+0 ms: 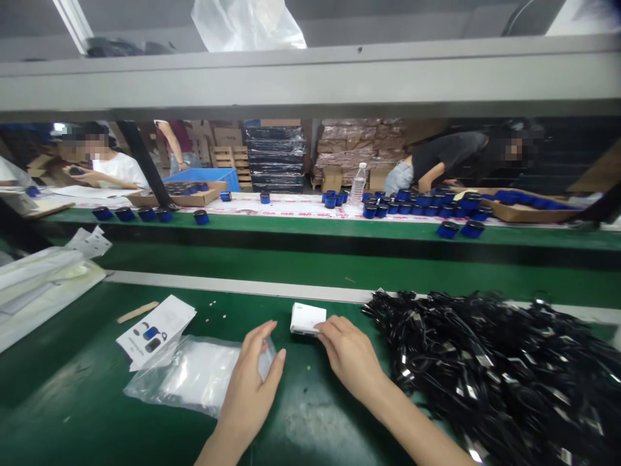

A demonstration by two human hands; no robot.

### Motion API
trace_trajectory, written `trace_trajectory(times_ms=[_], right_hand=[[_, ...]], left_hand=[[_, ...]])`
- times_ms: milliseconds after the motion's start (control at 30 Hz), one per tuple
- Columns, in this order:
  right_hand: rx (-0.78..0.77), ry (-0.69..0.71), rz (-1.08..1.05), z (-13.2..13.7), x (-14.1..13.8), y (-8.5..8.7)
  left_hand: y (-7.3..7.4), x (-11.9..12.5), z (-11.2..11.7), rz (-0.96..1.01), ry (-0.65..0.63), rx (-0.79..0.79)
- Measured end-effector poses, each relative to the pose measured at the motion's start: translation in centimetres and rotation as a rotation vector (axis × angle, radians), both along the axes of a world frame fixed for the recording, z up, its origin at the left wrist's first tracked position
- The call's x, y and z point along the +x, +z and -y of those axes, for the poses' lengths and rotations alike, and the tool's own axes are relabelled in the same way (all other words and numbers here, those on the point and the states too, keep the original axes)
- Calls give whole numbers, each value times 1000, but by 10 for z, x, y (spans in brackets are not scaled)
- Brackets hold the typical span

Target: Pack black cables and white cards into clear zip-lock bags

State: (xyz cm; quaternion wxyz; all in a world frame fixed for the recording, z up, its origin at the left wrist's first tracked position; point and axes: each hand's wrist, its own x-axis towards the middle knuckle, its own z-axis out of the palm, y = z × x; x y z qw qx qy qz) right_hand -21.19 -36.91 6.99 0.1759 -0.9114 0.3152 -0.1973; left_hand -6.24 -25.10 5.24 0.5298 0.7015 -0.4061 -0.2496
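A small white box (pixel 307 317) is gripped at its right end by the fingers of my right hand (pixel 350 355), just above the green bench. My left hand (pixel 253 378) is open, thumb apart from the fingers, over the right end of a clear plastic bag (pixel 194 372) with white contents. Whether it touches the bag I cannot tell. Left of the bag lie printed leaflets (pixel 156 329) showing a device. A large tangled heap of black USB cables (pixel 490 369) lies to the right of my right hand.
A wooden stick (pixel 138 312) and a white plastic packet (pixel 43 285) lie at the left. Across the green belt (pixel 272 262), many blue round devices (pixel 422 206), cardboard trays (pixel 533 210) and a bottle (pixel 358 184) stand on a shelf. Several people are behind it. A beam (pixel 310 81) crosses overhead.
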Motion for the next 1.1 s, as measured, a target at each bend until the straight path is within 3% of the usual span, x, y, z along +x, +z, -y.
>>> trace_trajectory(times_ms=[133, 267, 500, 700, 933, 1100], right_hand=[[-37, 88, -78, 0, 5, -14], [-15, 81, -87, -5, 1, -17], [141, -55, -32, 9, 11, -11], [274, -37, -9, 19, 15, -13], [203, -88, -47, 5, 32, -7], [111, 108, -78, -2, 27, -6]], left_hand=[[-6, 2, -3, 216, -108, 19], [-10, 2, -3, 313, -139, 36], [-15, 5, -2, 389, -141, 43], [-23, 9, -8, 553, -158, 110], [-31, 9, -11, 700, -148, 158], [-42, 18, -18, 846, -64, 192]])
